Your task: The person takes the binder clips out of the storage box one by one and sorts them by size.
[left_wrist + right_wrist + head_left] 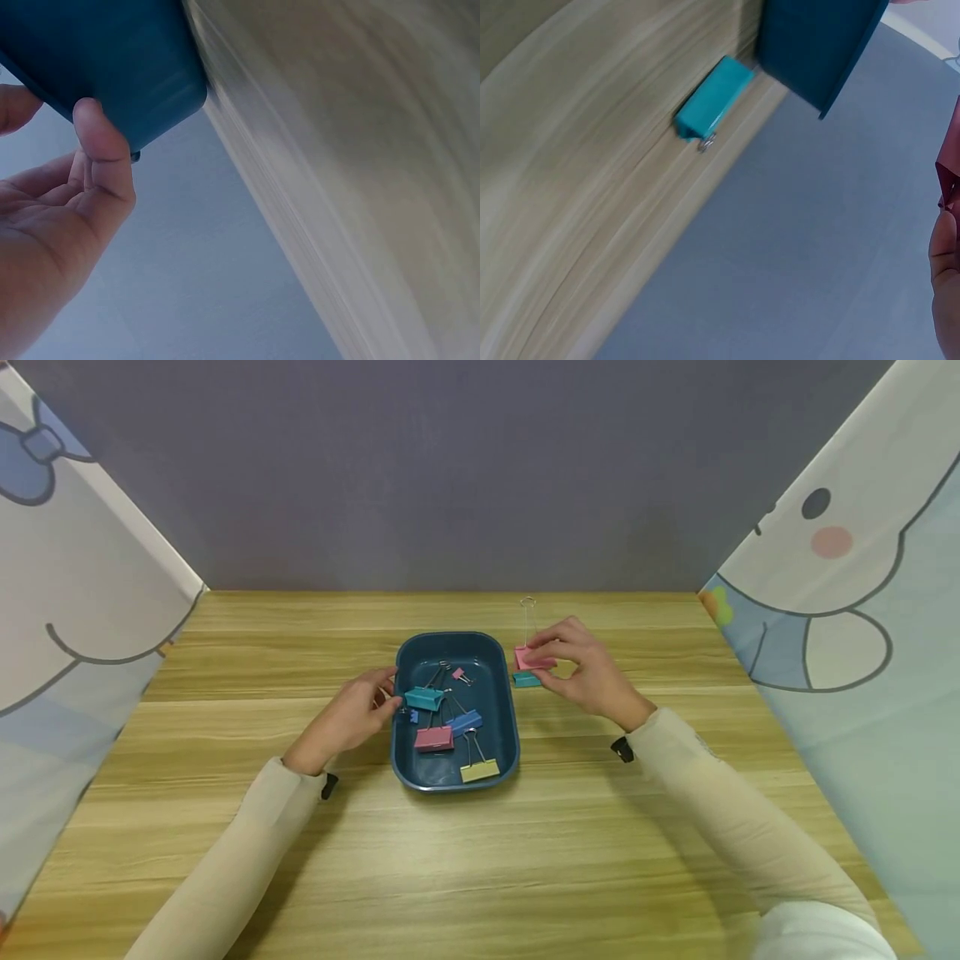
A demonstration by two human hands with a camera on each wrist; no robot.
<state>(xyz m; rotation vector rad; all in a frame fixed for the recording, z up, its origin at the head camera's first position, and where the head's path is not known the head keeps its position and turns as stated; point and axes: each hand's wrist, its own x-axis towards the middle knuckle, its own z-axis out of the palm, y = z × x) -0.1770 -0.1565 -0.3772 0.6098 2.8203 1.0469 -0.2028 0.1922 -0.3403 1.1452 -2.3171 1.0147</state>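
My right hand (588,672) pinches a large pink binder clip (525,657) just right of the tray, its wire handle pointing up. Part of that clip (951,154) shows at the right edge of the right wrist view. A teal binder clip (527,679) lies on the table below it. With thumb and fingers, my left hand (348,714) holds the left rim of the dark blue tray (513,743). Inside the tray lie a teal clip (424,697), a blue clip (465,722), a pink clip (434,739), a yellow clip (480,770) and smaller ones.
The wood-grain table (450,868) runs back to a grey panel (450,477). Printed cloth panels stand at the left (75,568) and right (847,568). In the right wrist view the teal clip lies close to the tray's outer wall (817,45).
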